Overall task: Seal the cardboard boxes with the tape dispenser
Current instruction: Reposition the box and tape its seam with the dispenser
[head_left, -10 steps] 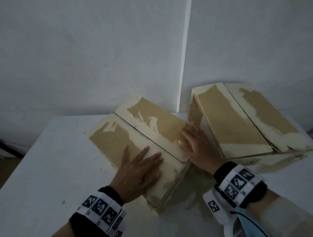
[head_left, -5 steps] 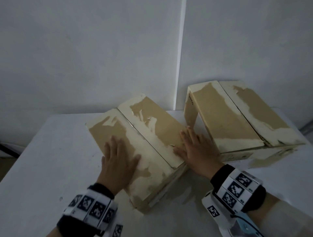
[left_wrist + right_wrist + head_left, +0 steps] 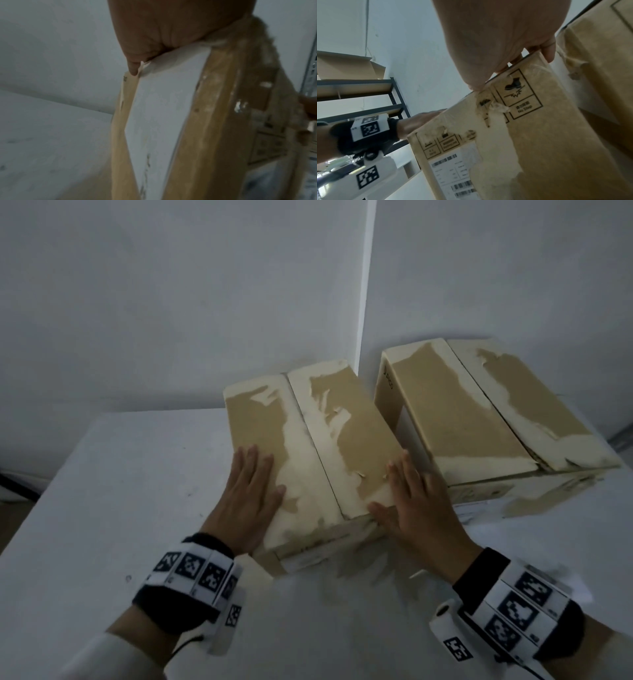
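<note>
The near tan cardboard box with torn pale patches has turned since a second ago: its centre seam, which ran slantwise across the white table, now points almost straight away from the person, with its near end close to the table's front edge. The left hand has slid from the middle of the left flap to that flap's outer edge, and lies flat with fingers straight. The right hand lies spread over the right flap's near corner, thumb along the front edge. Both flaps are down and meet at the seam, so the box seems squared up for taping, though no tape dispenser shows in any view.

The second tan cardboard box sits at the table's far right, against the wall, near the first but apart from it; its flaps are closed too.

The right wrist view shows what the head view hides: the near box's side with a printed "No Step" boot mark, a white barcode label, and a dark metal shelf rack behind. The left wrist view is blurred, showing only the palm against the box's edge.
</note>
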The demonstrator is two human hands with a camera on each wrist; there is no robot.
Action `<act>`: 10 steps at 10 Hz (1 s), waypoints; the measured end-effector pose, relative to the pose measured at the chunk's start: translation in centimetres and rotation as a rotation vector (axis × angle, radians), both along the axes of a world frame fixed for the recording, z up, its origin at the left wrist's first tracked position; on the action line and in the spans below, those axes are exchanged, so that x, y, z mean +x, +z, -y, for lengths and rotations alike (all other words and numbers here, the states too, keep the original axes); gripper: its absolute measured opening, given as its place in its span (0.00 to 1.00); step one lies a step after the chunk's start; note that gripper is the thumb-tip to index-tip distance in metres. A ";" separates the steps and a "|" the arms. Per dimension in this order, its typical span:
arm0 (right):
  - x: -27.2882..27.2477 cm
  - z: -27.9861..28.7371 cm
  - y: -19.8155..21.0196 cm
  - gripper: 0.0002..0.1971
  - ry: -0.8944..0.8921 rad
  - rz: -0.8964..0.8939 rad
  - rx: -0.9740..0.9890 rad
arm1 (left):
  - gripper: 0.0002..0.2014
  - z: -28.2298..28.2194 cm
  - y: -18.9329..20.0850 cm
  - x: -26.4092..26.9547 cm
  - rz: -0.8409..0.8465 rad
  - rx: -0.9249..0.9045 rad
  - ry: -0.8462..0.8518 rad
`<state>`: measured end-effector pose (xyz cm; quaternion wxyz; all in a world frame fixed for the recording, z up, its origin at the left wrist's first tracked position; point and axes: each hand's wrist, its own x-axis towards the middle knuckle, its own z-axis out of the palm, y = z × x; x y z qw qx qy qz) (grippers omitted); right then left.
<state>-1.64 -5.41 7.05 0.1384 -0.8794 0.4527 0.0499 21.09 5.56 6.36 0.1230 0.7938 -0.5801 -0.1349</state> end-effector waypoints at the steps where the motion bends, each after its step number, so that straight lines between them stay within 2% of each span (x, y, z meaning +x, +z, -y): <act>1: -0.4 -0.3 -1.1 0.40 0.022 -0.005 -0.063 | 0.47 1.1 1.0 0.4 0.013 -0.014 0.003; 2: -1.2 -0.2 -0.6 0.47 0.094 0.056 0.010 | 0.40 1.5 0.1 1.1 0.068 0.003 -0.020; 3: -3.7 -0.5 -0.5 0.52 0.148 0.243 0.062 | 0.48 1.4 0.0 0.8 0.087 -0.009 -0.008; 4: -7.7 -2.0 0.1 0.33 0.059 0.444 0.107 | 0.47 0.5 0.3 -2.1 0.065 0.002 0.066; 5: -14.0 -2.0 -1.2 0.31 -0.048 0.393 0.093 | 0.46 -0.4 -0.3 -4.1 0.107 -0.016 0.073; 6: -20.1 -1.2 -2.7 0.33 -0.036 -0.013 0.223 | 0.44 -0.4 -0.9 -3.7 0.110 -0.054 0.092; 7: -22.3 -0.7 -4.8 0.42 0.068 -0.172 0.220 | 0.45 -0.4 -1.1 -3.5 0.168 -0.067 0.062; 8: -22.7 0.5 -8.1 0.45 0.117 -0.185 0.149 | 0.47 -0.4 -0.4 -4.0 0.163 -0.079 0.110; 9: -22.0 0.7 -8.4 0.38 0.177 -0.116 0.133 | 0.45 -0.6 0.1 -4.9 0.172 -0.064 0.184; 10: -21.2 -0.3 -6.4 0.30 0.268 -0.088 0.071 | 0.42 -1.2 -0.2 -5.2 0.126 -0.052 0.319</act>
